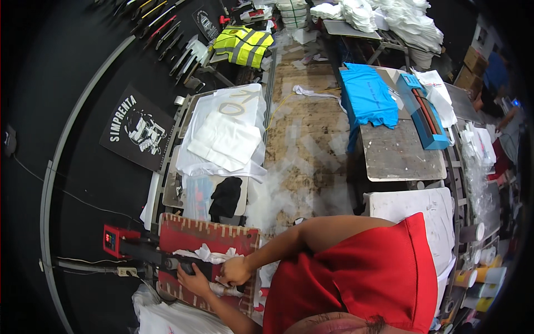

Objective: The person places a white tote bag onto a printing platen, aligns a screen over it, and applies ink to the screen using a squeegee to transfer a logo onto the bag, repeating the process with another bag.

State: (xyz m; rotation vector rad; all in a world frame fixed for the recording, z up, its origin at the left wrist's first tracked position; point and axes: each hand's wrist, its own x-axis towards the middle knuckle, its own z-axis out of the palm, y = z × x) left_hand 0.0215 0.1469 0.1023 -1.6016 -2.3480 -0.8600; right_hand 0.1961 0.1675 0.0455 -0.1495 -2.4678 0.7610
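My left hand (pixel 193 281) lies with its fingers spread at the edge of a dark narrow pad (pixel 203 269). To the right of it, my right hand (pixel 235 271) is closed over the pad's near end. What its fingers pinch is hidden. White cloth (pixel 208 254) lies bunched along the pad's far side, and more pale cloth shows below my right hand. Under all this is a red board (pixel 186 231) with strips of tape along its edges. A dark machine arm (pixel 142 250) with a red control box (pixel 114 241) reaches in from the left.
Beyond the board lie a black cloth (pixel 226 197) and folded white fabric (pixel 225 142) on a table. White plastic-like sheeting (pixel 172 314) sits below the board. Across the worn floor (pixel 306 139) stand a blue shirt (pixel 370 94) and a blue heater-like unit (pixel 423 111) on another bench. A person (pixel 492 78) is far right.
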